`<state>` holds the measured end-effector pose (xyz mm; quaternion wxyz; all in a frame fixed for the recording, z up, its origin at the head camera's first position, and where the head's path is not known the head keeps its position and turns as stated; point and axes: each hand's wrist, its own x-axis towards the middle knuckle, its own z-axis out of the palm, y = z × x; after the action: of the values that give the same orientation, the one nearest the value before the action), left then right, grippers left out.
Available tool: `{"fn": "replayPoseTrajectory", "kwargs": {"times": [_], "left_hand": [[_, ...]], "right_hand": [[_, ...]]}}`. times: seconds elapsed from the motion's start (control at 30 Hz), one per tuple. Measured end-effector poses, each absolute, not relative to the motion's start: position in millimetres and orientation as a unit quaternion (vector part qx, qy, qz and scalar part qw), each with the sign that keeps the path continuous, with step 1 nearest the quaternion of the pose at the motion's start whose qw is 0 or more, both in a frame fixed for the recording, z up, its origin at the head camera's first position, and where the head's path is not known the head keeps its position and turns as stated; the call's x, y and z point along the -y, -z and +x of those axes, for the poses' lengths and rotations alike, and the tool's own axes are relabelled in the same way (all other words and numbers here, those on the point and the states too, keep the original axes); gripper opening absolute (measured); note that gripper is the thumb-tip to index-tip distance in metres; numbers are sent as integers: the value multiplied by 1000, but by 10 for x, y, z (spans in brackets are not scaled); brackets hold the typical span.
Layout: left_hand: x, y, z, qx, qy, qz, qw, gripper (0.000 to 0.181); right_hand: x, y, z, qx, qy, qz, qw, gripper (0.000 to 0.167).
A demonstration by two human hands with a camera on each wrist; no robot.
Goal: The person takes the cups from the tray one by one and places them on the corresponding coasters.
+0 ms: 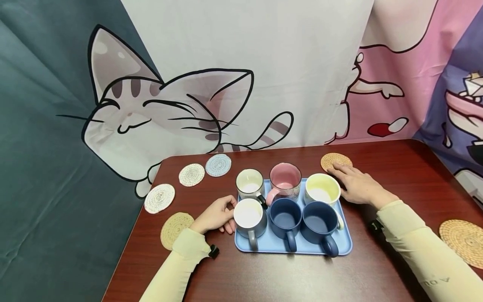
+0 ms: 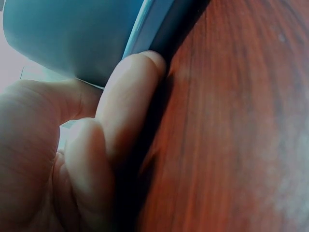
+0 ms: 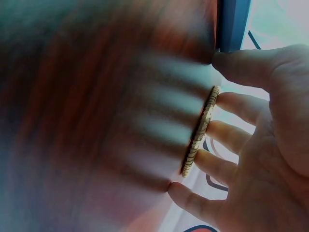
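Note:
A light blue tray [image 1: 269,247] lies on the table with several mugs on it. My left hand [image 1: 216,216] pinches the tray's left edge, beside a grey mug [image 1: 249,216] with a white inside. In the left wrist view, the curled fingers [image 2: 128,96] meet the tray rim [image 2: 149,29]. My right hand [image 1: 358,184] lies spread, its fingertips on a tan woven coaster [image 1: 332,159] behind the tray's right corner. The right wrist view shows straight fingers [image 3: 231,137] along that coaster, the thumb near the tray [image 3: 234,24].
Also on the tray are a cream mug [image 1: 247,182], a pink mug [image 1: 285,180], a yellow-lined mug [image 1: 320,191] and two dark blue mugs [image 1: 286,222]. More round coasters lie left [image 1: 159,198] and right [image 1: 464,241]. A printed cloth [image 1: 302,84] hangs behind the table.

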<state>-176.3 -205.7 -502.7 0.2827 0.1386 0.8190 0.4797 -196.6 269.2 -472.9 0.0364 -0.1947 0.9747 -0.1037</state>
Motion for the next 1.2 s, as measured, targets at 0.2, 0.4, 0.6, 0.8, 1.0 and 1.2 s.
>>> {"fn": "replayPoseTrajectory", "kwargs": {"times": [0.2,0.4,0.6,0.8,1.0,1.2], "left_hand": [[2057,5031,-1763,-818,-481,139,282,17],[2053,5013,-1747,-820,-479,141,280,17],[2053,5012,-1746,-820,-480,140,280,19],[2056,5021,-1751,-818,-481,135,283,19],[2056,5012,-1743,-816,-484,134,286,18],[2067,5012,-1749,-816,-482,135,287,17]], "right_hand": [[-2685,4740,-1954,-976,102,-190,35,68],[-2673,4745,-1937,-976,105,-187,41,68],[-2674,4743,-1940,-975,106,-189,39,68],[-2674,4741,-1943,-973,110,-198,33,69],[-2674,4752,-1937,-972,116,-202,29,69],[-2684,4744,-1943,-967,132,-216,12,68]]}}
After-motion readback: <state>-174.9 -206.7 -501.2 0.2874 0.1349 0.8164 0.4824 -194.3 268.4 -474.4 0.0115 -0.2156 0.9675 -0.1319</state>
